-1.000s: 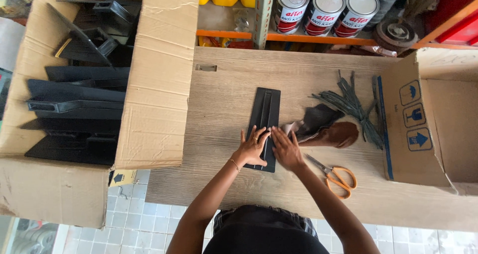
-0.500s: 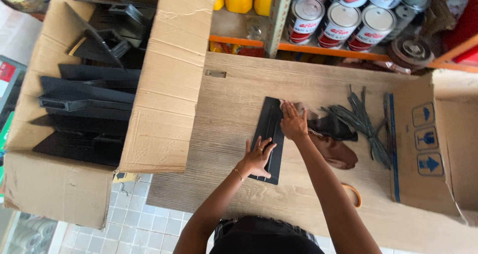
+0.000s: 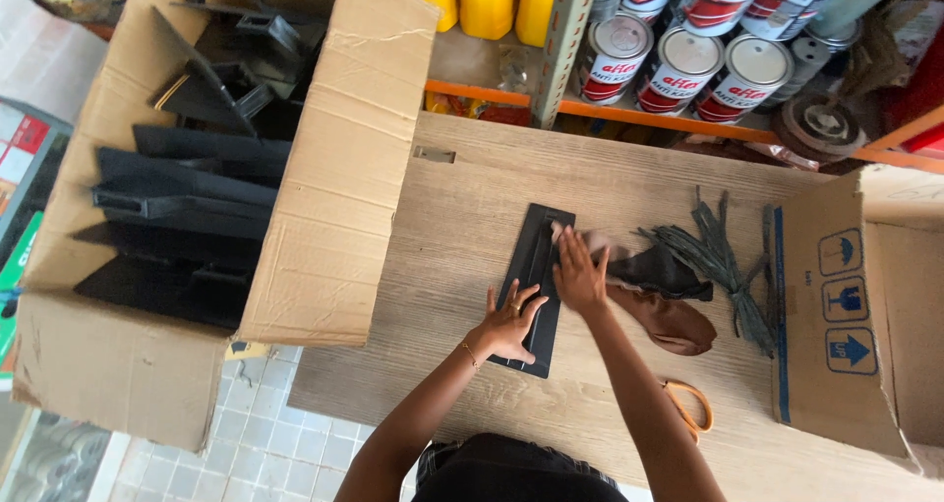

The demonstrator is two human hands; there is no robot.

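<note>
Wood-grain table (image 3: 442, 207) below a shelf of paint cans (image 3: 678, 64) and yellow jugs (image 3: 487, 0). Long black flat panel (image 3: 536, 256) lying lengthwise near the middle of the table, one end toward the shelf, the other toward the body. Left hand (image 3: 508, 323) pressed flat on the near end of the panel, palm down, fingers (image 3: 492, 297) spread apart, wrist bent back, forearm angling up from the lower left. Right hand (image 3: 580, 274) flat on the panel's right edge further up, fingers (image 3: 570, 246) straight and close together, pointing toward the shelf, forearm running down to the lower right. Nothing gripped by either hand. Just right of the right hand: dark cloth (image 3: 659, 271), brown pouch-like piece (image 3: 674, 323), bundle of grey-green ties (image 3: 718, 261). Orange-handled scissors (image 3: 688, 409) partly hidden under the right forearm. Open cardboard box (image 3: 334, 187) of black parts at left; second box (image 3: 836, 315) at right.
</note>
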